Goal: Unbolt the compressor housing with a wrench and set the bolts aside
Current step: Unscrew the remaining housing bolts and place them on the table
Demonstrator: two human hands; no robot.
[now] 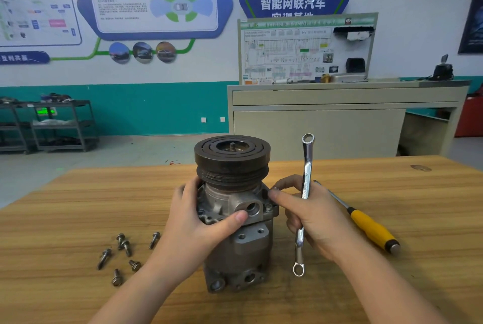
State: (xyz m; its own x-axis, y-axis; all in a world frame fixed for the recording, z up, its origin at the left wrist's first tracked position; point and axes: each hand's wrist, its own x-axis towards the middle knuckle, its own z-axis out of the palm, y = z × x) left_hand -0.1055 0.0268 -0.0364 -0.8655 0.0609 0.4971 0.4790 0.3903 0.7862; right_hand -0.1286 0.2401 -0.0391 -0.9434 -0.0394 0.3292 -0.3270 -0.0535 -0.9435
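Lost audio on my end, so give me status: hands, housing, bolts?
Left hand steadies compressor housing. Right hand holds wrench, fingertips at a flange bolt. Six bolts set aside, left. Screwdriver idle, right.

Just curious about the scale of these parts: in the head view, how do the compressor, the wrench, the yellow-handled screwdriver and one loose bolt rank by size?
1. compressor
2. wrench and screwdriver: similar length, unsure
3. bolt, smallest

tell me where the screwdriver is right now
In the head view, the screwdriver lies on the table at the right, just past the right hand that holds the wrench.
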